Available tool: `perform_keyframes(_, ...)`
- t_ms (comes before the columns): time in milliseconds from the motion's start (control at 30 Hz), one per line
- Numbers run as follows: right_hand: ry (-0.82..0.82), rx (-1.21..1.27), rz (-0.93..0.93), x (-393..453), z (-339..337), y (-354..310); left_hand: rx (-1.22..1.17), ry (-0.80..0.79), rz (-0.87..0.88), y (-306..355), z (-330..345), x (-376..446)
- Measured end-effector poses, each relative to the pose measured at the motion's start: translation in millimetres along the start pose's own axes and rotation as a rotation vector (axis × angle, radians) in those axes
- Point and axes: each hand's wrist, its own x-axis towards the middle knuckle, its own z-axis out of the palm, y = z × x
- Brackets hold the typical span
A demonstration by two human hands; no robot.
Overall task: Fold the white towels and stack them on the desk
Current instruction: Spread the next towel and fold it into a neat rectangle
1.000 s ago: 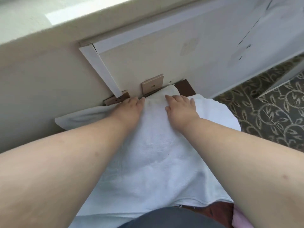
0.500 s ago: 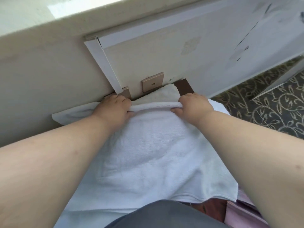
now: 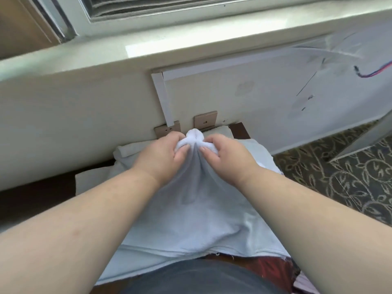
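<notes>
A white towel [image 3: 197, 213] lies spread over the dark wooden desk [image 3: 240, 130] in front of me. My left hand [image 3: 163, 153] and my right hand [image 3: 224, 153] sit close together at the towel's far edge, each shut on a bunched fold of it. The gathered cloth rises in a small hump between my thumbs. More white towel [image 3: 131, 149] lies underneath at the left, against the wall.
The wall with a window sill [image 3: 191, 45] rises directly behind the desk, with two tan socket plates [image 3: 205, 120] just above the towel. A red and blue wire [image 3: 373, 73] hangs at the right. Patterned carpet [image 3: 339, 172] lies to the right, below the desk edge.
My hands have slid together toward the middle, gathering the towel's far edge into a bunch and lifting it. The view has tilted up, showing the sill and window.
</notes>
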Motion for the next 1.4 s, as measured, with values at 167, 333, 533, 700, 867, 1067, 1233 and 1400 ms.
perform_keyframes(167, 0.092, 0.221, -0.083, -18, 1, -57, -0.193, 0.172, -0.03, 7, -33, -49)
perform_keyframes(333, 0.124, 0.313, -0.157, -36, 13, -114, -0.221, 0.304, -0.018, -1, -71, -90)
perform_keyframes(533, 0.192, 0.31, -0.263, -59, 36, -190, -0.226, 0.451, 0.014, -27, -123, -144)
perform_keyframes(700, 0.246, 0.342, -0.367, -91, 87, -278, -0.207, 0.552, 0.041, -74, -180, -211)
perform_keyframes(867, 0.299, 0.372, -0.438, -121, 140, -378, -0.073, 0.588, 0.09, -134, -260, -276)
perform_keyframes(1067, 0.269, 0.364, -0.506, -148, 213, -478, -0.001, 0.649, 0.093, -212, -328, -350)
perform_keyframes(1233, 0.173, 0.36, -0.538, -155, 277, -532, 0.057, 0.678, -0.028, -279, -354, -392)
perform_keyframes(1400, 0.065, 0.367, -0.591, -140, 328, -578, 0.086, 0.725, -0.139, -338, -377, -412)
